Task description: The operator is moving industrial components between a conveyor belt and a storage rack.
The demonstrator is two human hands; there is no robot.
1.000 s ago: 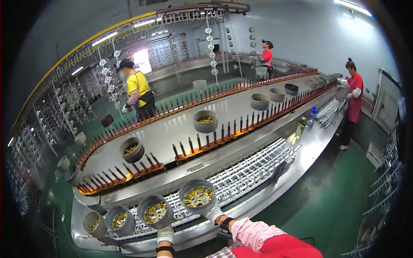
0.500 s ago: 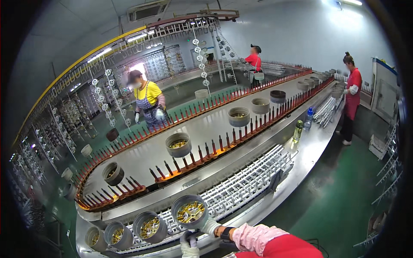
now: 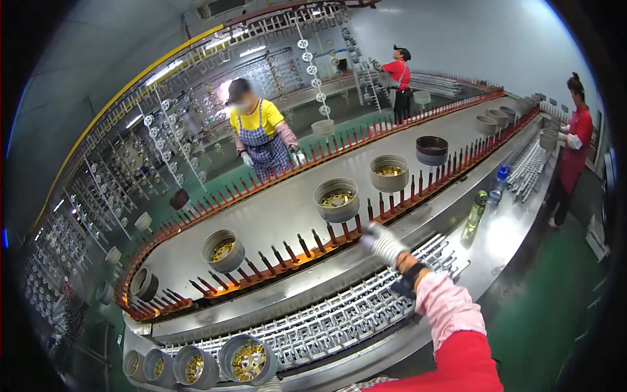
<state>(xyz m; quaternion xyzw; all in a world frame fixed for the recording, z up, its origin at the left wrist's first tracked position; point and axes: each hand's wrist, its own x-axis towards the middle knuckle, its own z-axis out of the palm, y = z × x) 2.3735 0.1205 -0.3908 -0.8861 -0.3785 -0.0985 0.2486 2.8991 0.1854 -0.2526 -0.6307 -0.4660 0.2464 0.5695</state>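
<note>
My right hand [image 3: 384, 244], in a striped work glove, is stretched out over the rail with the row of dark-tipped red spindles [image 3: 304, 245]. It is closest to a grey round tub [image 3: 337, 212] of gold-coloured metal pieces, with a gap between them. Its fingers are blurred, so their hold cannot be made out. Just a sliver of my gloved left hand [image 3: 269, 385] shows at the lower edge, beside the largest front tub [image 3: 228, 369]. Gold-coloured pieces [image 3: 249, 361] fill that tub; my left fingers are hidden.
Silvery metal racks [image 3: 313, 320] lie along the bench front. More tubs [image 3: 194, 366] line up at left. A green bottle [image 3: 475, 212] and a blue bottle [image 3: 500, 183] stand at right. Co-workers are beyond the line [image 3: 261, 134], far back [image 3: 400, 78] and at right [image 3: 575, 144].
My right hand has left the largest front tub and moved up and right to the spindle rail. My left hand has dropped mostly out of view. The whole view has shifted.
</note>
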